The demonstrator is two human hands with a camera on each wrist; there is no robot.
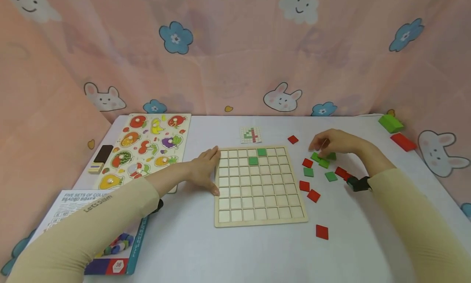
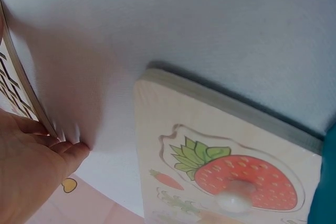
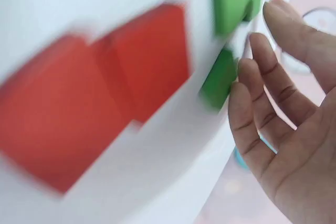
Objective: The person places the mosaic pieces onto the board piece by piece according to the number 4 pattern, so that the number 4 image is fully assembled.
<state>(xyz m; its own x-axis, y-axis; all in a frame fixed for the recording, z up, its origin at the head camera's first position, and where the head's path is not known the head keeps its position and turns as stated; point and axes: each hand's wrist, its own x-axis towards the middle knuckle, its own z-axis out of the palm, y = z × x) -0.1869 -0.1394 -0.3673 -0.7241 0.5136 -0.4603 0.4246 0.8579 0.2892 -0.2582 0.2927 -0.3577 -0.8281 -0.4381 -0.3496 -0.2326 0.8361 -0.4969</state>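
A wooden grid board lies flat on the table, with two green tiles set diagonally in its upper rows. Along the board's left edge rests my left hand, thumb and fingers spread; the left wrist view has its fingertips by the board's side. My right hand reaches down over loose green tiles right of the board. In the right wrist view, its thumb and fingers stand apart, and the fingers are close to a green tile; whether they touch it is unclear. Nothing visible is pinched between them.
Several red tiles lie scattered right of the board. A small pattern card lies behind it. Leftward are a fruit puzzle board, a boxed set and an eraser. Green and red blocks sit far right.
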